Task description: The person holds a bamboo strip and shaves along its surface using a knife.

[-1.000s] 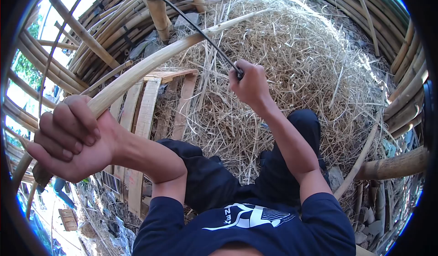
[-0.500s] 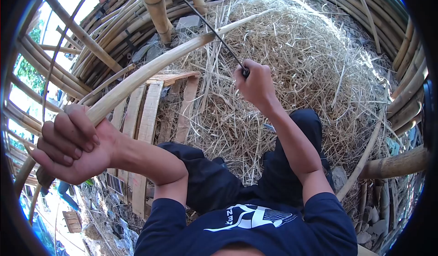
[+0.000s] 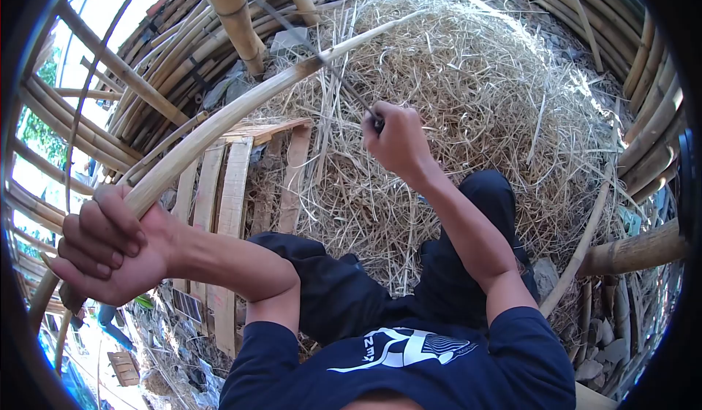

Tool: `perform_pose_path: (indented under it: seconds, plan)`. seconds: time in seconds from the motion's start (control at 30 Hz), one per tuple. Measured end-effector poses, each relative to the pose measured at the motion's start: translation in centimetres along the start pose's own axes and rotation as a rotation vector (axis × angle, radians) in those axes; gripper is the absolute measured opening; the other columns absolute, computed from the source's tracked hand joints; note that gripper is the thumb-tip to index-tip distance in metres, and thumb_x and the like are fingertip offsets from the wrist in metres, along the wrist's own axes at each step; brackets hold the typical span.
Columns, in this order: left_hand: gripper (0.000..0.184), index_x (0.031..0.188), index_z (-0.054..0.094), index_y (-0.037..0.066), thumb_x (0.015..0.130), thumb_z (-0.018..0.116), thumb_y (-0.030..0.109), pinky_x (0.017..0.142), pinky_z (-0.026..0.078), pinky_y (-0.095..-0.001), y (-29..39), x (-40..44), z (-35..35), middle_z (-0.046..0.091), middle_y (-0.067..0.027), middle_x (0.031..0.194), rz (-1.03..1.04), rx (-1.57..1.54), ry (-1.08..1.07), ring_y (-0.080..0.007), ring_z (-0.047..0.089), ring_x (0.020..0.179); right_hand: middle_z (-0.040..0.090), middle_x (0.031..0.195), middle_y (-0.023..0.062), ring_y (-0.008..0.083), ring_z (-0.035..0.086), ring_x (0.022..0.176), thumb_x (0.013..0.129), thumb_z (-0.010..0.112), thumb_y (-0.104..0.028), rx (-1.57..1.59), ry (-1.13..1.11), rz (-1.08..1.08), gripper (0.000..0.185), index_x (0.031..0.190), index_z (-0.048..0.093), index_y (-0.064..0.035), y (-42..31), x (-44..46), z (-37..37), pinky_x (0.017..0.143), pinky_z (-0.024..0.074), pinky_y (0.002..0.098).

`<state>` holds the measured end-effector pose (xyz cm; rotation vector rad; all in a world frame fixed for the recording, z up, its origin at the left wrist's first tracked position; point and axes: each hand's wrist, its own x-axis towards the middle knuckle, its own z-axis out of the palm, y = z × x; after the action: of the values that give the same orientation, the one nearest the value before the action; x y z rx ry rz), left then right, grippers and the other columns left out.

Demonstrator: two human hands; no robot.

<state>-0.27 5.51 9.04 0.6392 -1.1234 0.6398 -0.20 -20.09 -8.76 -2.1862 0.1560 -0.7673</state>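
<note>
My left hand (image 3: pixel 117 245) is closed around the thick near end of a pale, slightly curved bamboo pole (image 3: pixel 219 130). The pole slants away from me to the upper right, tapering to a thin tip over the shavings. My right hand (image 3: pixel 401 141) grips the dark handle of a long knife (image 3: pixel 349 90), its blade seen nearly edge-on. That blade crosses the pole near a dark joint and reaches toward the upper left, where motion blurs it. Whether blade and pole touch, I cannot tell.
A big heap of dry shavings (image 3: pixel 468 110) covers the ground ahead. Wooden slats like a pallet (image 3: pixel 232 183) lie beneath the pole. An upright bamboo post (image 3: pixel 234 19) stands ahead, with stacked bamboo (image 3: pixel 175 63) behind it. Another thick bamboo (image 3: pixel 632 251) juts in at right.
My right hand has shifted slightly left and down with the knife, whose blade is now blurred. The pole and my left hand appear a little further left, as does the background.
</note>
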Motion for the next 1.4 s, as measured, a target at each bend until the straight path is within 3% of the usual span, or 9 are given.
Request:
perform_pose_path:
  seconds: [0.1,0.17,0.43,0.57,0.67,0.93,1.17,1.27,1.4]
  plan:
    - [0.046,0.05,0.029,0.019,0.094,0.039,0.024,0.032,0.023,-0.0166,0.2,-0.3,0.5,0.026,0.0064,0.044,0.0,0.025,-0.021,-0.003,0.022,0.033,0.059,0.054,0.0139,0.0246,0.058,0.045,0.078,0.061,-0.011,0.004,-0.028,-0.033,0.017,0.066,0.058,0.0,0.3,0.2,0.5,0.047,0.049,0.0359]
    - [0.045,0.05,0.029,0.02,0.094,0.039,0.024,0.033,0.023,-0.0167,0.0,-0.5,0.6,0.026,0.0064,0.044,-0.008,0.036,-0.015,-0.0032,0.022,0.033,0.055,0.051,0.0131,0.023,0.056,0.043,0.078,0.059,-0.007,-0.004,0.063,-0.038,0.017,0.064,0.055,0.0014,0.8,0.5,1.0,0.045,0.042,0.0337]
    - [0.045,0.051,0.03,0.019,0.095,0.037,0.023,0.033,0.024,-0.0174,-0.4,0.0,-0.1,0.027,0.0056,0.045,-0.016,-0.017,-0.043,-0.0039,0.022,0.033,0.058,0.053,0.0148,0.0287,0.06,0.048,0.077,0.061,-0.013,0.078,-0.024,-0.004,0.016,0.068,0.057,0.0002,-1.0,-0.4,0.0,0.048,0.0481,0.0392]
    - [0.045,0.051,0.03,0.019,0.095,0.037,0.023,0.033,0.024,-0.0174,-0.1,-0.1,0.0,0.027,0.0058,0.044,-0.023,0.017,-0.034,-0.0041,0.021,0.033,0.057,0.053,0.016,0.0293,0.06,0.048,0.078,0.06,-0.012,0.04,0.041,-0.157,0.016,0.068,0.057,0.0,-1.8,-0.7,-0.1,0.049,0.0478,0.039]
    - [0.046,0.05,0.03,0.02,0.095,0.038,0.024,0.033,0.024,-0.017,0.1,-0.2,0.1,0.027,0.0059,0.044,-0.022,0.023,-0.028,-0.0039,0.022,0.033,0.058,0.055,0.0179,0.0311,0.059,0.048,0.078,0.06,-0.013,0.137,0.03,0.061,0.019,0.067,0.057,0.0018,-0.9,-0.1,0.4,0.051,0.0464,0.0394]
    - [0.046,0.049,0.029,0.02,0.094,0.04,0.024,0.032,0.025,-0.0173,0.6,-0.3,0.2,0.027,0.0064,0.043,-0.017,0.015,-0.033,-0.0031,0.022,0.033,0.059,0.057,0.0189,0.0317,0.059,0.05,0.078,0.06,-0.012,0.016,0.051,0.006,0.017,0.07,0.06,0.0026,0.0,0.3,0.2,0.051,0.0467,0.0399]
    - [0.047,0.049,0.029,0.019,0.094,0.039,0.025,0.036,0.023,-0.0187,0.2,-0.1,-0.3,0.027,0.0059,0.044,-0.004,0.021,-0.025,-0.0035,0.023,0.033,0.06,0.059,0.0171,0.0283,0.059,0.049,0.08,0.059,-0.013,0.079,-0.036,0.141,0.017,0.071,0.061,0.0016,1.2,0.7,0.6,0.051,0.0491,0.0381]
    - [0.047,0.049,0.029,0.019,0.094,0.039,0.025,0.036,0.022,-0.0188,0.4,-0.3,-0.3,0.027,0.0058,0.044,-0.004,0.048,-0.024,-0.0035,0.023,0.033,0.061,0.058,0.016,0.0254,0.06,0.048,0.08,0.059,-0.011,-0.023,0.036,-0.01,0.015,0.072,0.061,0.0022,1.3,0.0,0.9,0.05,0.0497,0.0353]
    - [0.047,0.049,0.028,0.02,0.093,0.04,0.025,0.035,0.022,-0.0181,0.6,-0.3,0.4,0.027,0.0059,0.044,-0.02,0.013,-0.03,-0.0034,0.023,0.033,0.061,0.06,0.019,0.0327,0.062,0.054,0.079,0.059,-0.014,0.034,0.0,0.144,0.017,0.073,0.062,0.0013,1.8,1.1,0.5,0.055,0.0505,0.0405]
